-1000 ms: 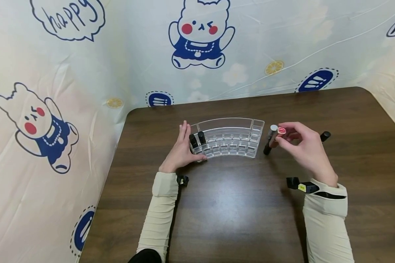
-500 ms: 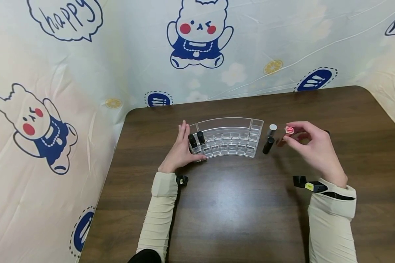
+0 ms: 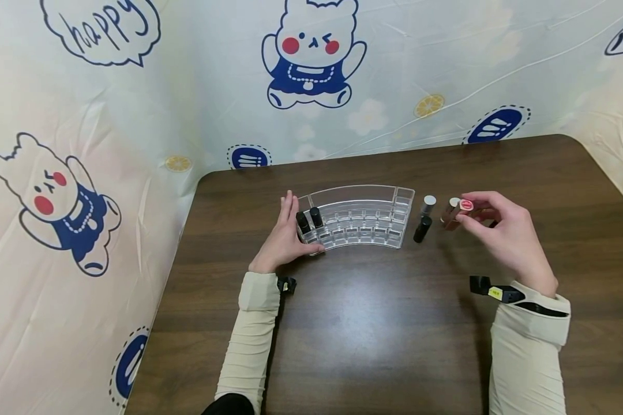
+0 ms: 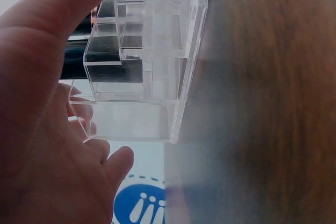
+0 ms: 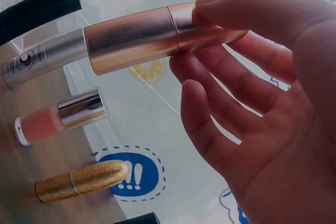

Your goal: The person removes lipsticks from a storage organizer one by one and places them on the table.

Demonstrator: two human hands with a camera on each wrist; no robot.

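Note:
My left hand (image 3: 285, 239) holds the left end of a clear acrylic lipstick organizer (image 3: 363, 194), thumb along the front and fingers at the far side. Two black-capped lipsticks (image 3: 316, 217) stand in its leftmost slots. My right hand (image 3: 509, 230) pinches a rose-gold lipstick (image 5: 136, 38) between thumb and fingertips, above the table; its red end (image 3: 465, 206) faces up in the head view. Close by in the right wrist view stand a silver tube (image 5: 65, 53), a pink lip gloss (image 5: 42, 124) with a silver cap and a gold glittery lipstick (image 5: 79, 181).
A black tube (image 3: 423, 229) stands right of the organizer, with a silver-topped tube (image 3: 428, 203) just behind it. Another dark item (image 5: 139, 219) shows at the right wrist view's lower edge. Printed cloth (image 3: 311, 132) hangs behind the brown table (image 3: 363, 323).
My right hand has moved right, away from the organizer, with the rose-gold lipstick. A pale-topped tube has come into view beside it, and the hand now hides a black tube. My left hand stays put.

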